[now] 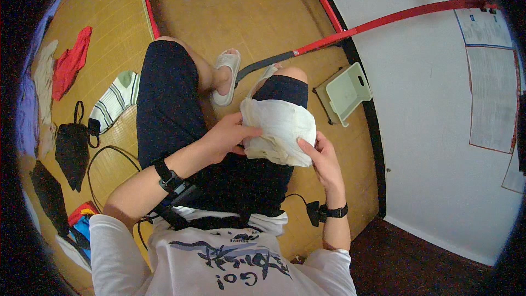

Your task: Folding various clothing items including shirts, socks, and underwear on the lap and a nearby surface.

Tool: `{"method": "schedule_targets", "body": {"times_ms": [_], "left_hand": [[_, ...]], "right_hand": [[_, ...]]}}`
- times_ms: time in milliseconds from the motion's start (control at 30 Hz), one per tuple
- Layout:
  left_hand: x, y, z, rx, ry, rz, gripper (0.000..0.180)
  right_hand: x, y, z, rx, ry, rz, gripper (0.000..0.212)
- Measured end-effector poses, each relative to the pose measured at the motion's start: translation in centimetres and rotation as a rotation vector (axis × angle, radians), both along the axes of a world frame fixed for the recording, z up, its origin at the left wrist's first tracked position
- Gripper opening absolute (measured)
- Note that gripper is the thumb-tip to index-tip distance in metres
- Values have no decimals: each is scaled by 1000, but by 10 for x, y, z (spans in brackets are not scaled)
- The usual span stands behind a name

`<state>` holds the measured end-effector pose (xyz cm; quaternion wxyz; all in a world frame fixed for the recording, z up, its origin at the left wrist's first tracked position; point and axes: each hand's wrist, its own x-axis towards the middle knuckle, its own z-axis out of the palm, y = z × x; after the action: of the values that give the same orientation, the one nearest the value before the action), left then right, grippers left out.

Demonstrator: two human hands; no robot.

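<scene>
A folded white cloth piece (pixel 282 131), soft and puffy with a creased, off-white lower edge, is held up over my lap between both hands. Its exact kind I cannot make out. My left hand (pixel 227 134) grips its left side, thumb lying across the front and fingers partly hidden beneath. At the lower right corner, my right hand (pixel 323 159) pinches it, thumb on top and the other fingers behind. A striped white sock (pixel 116 101) with a green part lies on the yellow surface left of my leg.
Further left lie a red cloth (pixel 72 64), a beige cloth (pixel 45 82), a purple cloth (pixel 27 104), a black strapped piece (pixel 72 148) and a loose black cable (pixel 112 148). A pale green bin (pixel 346 93) stands right, near a red-and-black metal frame (pixel 323 38) and a white wall (pixel 422 104).
</scene>
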<state>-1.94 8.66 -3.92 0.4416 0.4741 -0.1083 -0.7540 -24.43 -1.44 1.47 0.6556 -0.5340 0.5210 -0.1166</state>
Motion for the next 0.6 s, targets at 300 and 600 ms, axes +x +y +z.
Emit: {"method": "schedule_targets", "body": {"times_ms": [300, 600], "left_hand": [[-2, -11, -4, 89, 113, 263, 38], [-5, 1, -9, 61, 35, 273, 30]], "right_hand": [[5, -8, -8, -154, 185, 62, 34], [12, -17, -49, -437, 252, -129, 38]]}}
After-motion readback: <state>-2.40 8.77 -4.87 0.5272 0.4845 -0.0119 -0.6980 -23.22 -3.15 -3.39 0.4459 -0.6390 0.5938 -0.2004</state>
